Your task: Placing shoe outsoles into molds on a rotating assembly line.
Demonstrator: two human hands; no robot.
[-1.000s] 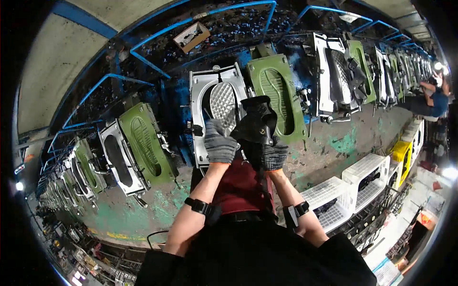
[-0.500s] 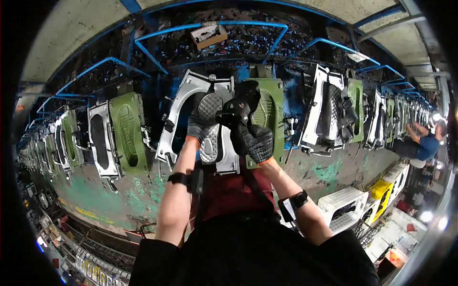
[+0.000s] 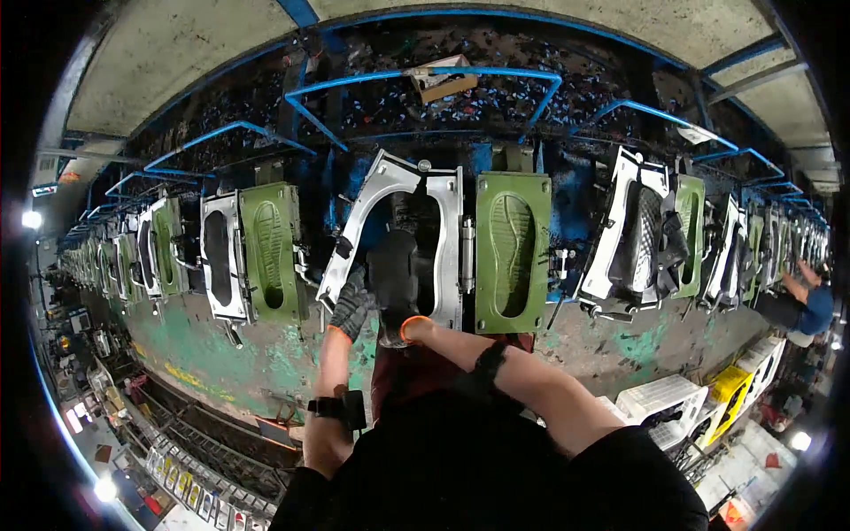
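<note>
Head view, clock directions as pictured. Left hand (image 3: 351, 308): grey knit glove, orange cuff, fingers extended and close together; whether they pinch anything cannot be told. Right hand (image 3: 390, 333): dark against dark, mostly lost beyond its orange cuff; finger state cannot be told.

Black shoe-shaped piece (image 3: 392, 261): just beside the left hand, at its 1 to 2 o'clock, and at 12 o'clock from the right hand. Its long axis runs roughly 12 to 6, lower end at the right hand. Contact with the left fingertips not clear.

Behind the piece: silver mould frame in two parts. Left part (image 3: 363, 212) slants from about 1 down toward 7; right part (image 3: 450, 239) stands nearly straight. The piece overlaps the gap between them.

Outward from the piece: green mould plate (image 3: 512, 248) with a sole-shaped recess at 3 o'clock, near; second green plate (image 3: 270, 248) at 9 o'clock, farther. Silver frame holding a quilted dark piece, well apart at 3. Blue rail and cardboard box (image 3: 447, 87) between 12 and 1. White crate (image 3: 660, 403) at 4, yellow crate (image 3: 730, 389) just past it. Another person (image 3: 810, 308) far off at 3.
</note>
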